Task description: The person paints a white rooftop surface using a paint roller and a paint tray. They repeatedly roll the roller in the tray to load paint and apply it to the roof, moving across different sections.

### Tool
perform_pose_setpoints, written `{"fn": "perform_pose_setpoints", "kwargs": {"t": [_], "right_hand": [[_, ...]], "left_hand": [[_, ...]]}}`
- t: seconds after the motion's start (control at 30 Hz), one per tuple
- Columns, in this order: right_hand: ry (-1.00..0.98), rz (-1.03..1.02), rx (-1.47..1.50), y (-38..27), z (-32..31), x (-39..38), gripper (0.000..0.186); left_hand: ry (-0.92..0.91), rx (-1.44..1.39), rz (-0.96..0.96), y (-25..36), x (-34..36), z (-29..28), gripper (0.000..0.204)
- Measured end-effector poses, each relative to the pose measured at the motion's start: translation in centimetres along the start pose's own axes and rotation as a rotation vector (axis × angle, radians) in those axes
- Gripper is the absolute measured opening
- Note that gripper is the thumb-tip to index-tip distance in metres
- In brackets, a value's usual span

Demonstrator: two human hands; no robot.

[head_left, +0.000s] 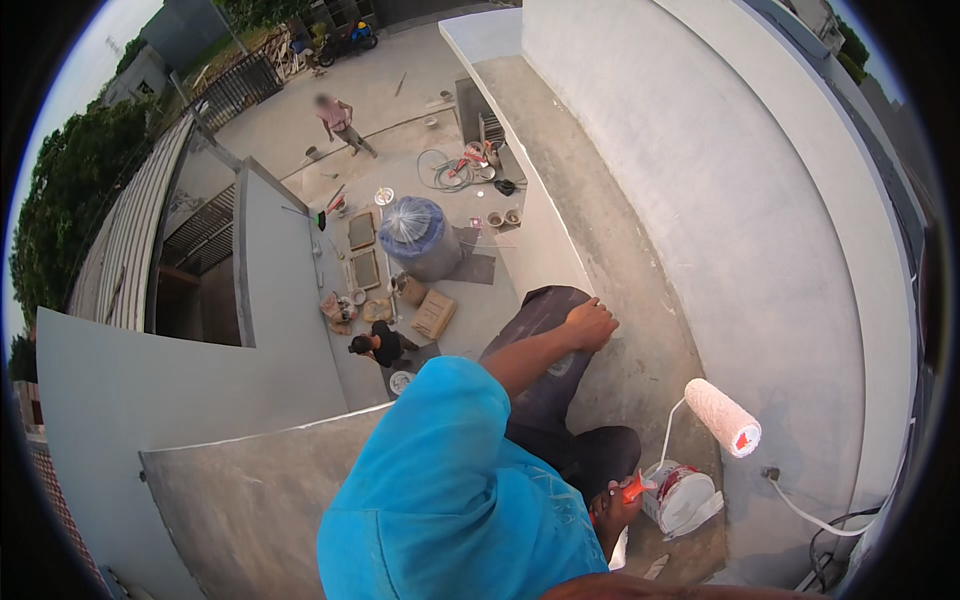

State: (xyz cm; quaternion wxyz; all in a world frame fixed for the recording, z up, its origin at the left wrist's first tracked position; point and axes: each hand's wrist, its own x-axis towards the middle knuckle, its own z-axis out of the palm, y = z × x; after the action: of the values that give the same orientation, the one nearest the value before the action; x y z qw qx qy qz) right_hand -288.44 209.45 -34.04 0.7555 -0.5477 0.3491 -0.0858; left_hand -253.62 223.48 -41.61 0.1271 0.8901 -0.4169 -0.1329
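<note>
Bare concrete ledge carries the bucket; pale wall to its right. Right hand, left of it, has fingers wrapped around the paint roller, whose head is beyond it; left hand bends at the knee, grip undeterminable.

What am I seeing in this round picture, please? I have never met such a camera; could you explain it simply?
There is no machine working here, only a person with two bare hands. The one picture comes from a fisheye camera on the person's head, looking down, so straight edges bend. The right hand holds a paint roller by its orange handle. The left hand is beside a bent knee; I cannot tell whether it grips anything. A white and red bucket is on the concrete ledge. Below, a large plastic-covered cylinder stands on the ground.
</note>
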Motion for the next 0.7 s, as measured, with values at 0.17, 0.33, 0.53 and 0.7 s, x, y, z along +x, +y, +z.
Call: {"fn": "perform_pose_setpoints", "kwargs": {"t": [0.17,0.33,0.53,0.7], "right_hand": [[-0.041,-0.008,0.010,0.1,-0.2,0.0,0.025],[-0.073,0.009,0.052,0.6,-1.1,0.4,0.025],[-0.022,0.054,0.043,0.4,-1.1,0.6,0.025],[-0.027,0.058,0.042,-0.1,0.1,0.4,0.027]], "left_hand": [[-0.035,0.026,-0.022,0.4,0.4,-0.2,0.024],[-0.051,0.032,-0.019,0.9,0.7,0.3,0.023],[-0.124,0.027,-0.002,0.2,1.8,-0.1,0.029],[-0.122,0.014,-0.039,0.6,0.7,0.4,0.031]]}}
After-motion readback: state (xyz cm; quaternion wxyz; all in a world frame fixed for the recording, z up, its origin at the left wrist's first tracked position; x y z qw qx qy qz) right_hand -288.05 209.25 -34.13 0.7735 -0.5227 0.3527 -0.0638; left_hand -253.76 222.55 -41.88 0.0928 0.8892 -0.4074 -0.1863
